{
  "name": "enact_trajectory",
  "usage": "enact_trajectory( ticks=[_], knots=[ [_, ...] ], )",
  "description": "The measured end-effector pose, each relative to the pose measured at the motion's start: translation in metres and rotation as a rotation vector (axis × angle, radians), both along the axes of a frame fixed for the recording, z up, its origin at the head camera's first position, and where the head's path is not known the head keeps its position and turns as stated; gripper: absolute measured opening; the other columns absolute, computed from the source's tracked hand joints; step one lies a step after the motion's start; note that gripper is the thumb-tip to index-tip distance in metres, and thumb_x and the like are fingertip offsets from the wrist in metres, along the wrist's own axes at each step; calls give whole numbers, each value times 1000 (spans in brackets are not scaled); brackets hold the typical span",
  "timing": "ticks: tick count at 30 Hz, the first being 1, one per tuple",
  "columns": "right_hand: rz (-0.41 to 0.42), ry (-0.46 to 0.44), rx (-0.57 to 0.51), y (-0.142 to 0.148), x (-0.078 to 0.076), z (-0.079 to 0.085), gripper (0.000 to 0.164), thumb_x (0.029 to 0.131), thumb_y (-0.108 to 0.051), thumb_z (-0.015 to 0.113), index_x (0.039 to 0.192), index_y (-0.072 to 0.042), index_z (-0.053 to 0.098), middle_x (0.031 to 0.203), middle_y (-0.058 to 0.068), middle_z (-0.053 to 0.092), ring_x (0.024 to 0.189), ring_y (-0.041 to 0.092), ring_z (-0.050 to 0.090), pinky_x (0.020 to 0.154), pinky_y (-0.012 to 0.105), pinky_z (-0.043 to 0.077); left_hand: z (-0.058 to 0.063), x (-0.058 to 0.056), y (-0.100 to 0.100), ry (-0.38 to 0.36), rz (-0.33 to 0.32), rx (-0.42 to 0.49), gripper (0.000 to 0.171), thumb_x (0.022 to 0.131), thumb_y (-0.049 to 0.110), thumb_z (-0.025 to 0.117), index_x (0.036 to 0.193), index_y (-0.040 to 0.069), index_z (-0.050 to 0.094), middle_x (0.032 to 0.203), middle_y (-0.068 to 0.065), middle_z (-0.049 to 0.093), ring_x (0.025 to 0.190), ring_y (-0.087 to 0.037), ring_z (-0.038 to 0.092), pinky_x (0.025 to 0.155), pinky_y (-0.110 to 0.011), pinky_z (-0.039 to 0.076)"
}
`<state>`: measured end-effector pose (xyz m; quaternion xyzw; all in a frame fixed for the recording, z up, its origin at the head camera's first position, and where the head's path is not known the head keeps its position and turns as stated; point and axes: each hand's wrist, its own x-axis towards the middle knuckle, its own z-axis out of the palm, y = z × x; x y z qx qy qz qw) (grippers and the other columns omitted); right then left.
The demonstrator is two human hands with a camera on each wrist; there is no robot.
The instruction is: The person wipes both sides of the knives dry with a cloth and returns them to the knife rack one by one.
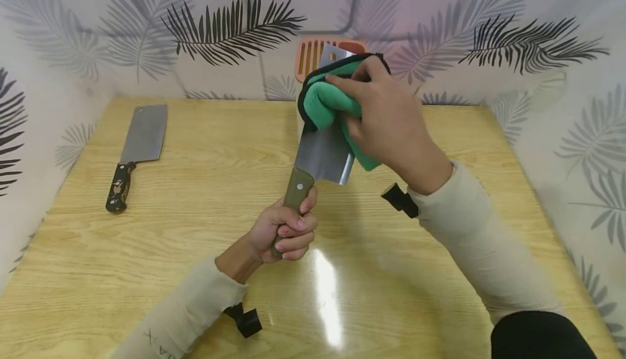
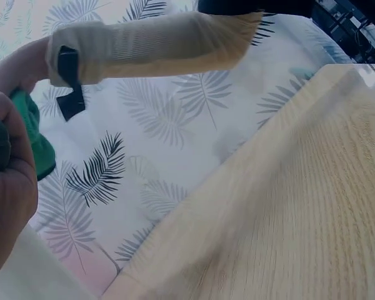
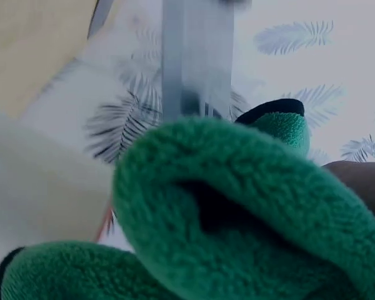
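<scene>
My left hand [image 1: 288, 231] grips the olive-green handle [image 1: 300, 185] of a cleaver [image 1: 320, 152], holding it blade-up above the table. Its broad steel blade tilts away toward the back wall. My right hand [image 1: 386, 112] pinches a folded green cloth [image 1: 332, 101] with black edging, which wraps over the middle and upper blade. The blade's top corner with its hole sticks out beyond the cloth. In the right wrist view the thick folds of the cloth [image 3: 237, 162] cover the lower part, with the blade [image 3: 200, 56] behind. In the left wrist view my left fist [image 2: 12, 187] shows at the edge.
A second cleaver [image 1: 146, 133] with a dark patterned handle lies at the left of the wooden table [image 1: 215, 147]. Behind the raised blade stands an orange slotted item [image 1: 308, 57], partly hidden. Leaf-patterned sheeting [image 1: 235, 27] surrounds the table at the back and sides.
</scene>
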<state>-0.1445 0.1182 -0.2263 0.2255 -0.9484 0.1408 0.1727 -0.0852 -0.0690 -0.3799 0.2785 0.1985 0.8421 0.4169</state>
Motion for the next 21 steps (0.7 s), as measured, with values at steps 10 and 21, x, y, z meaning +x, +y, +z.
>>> enact_trajectory(
  ticks=[10,21],
  knots=[
    [-103,-61,-7,3,-24,14,45,97,-20,58,141,-26,57,138,16,51,118,38,56,86,59,54,-2,2,-2,17,7,-15,19,88,-1,46,92,18,42,54,5,20,38,-1,32,33,-19,23],
    [31,150,-216,8,-10,-28,65,87,-6,61,149,-20,48,155,22,41,142,44,42,114,62,38,17,-2,-11,139,95,-2,28,110,32,25,97,14,43,57,5,28,39,-5,31,32,-24,20]
  ],
)
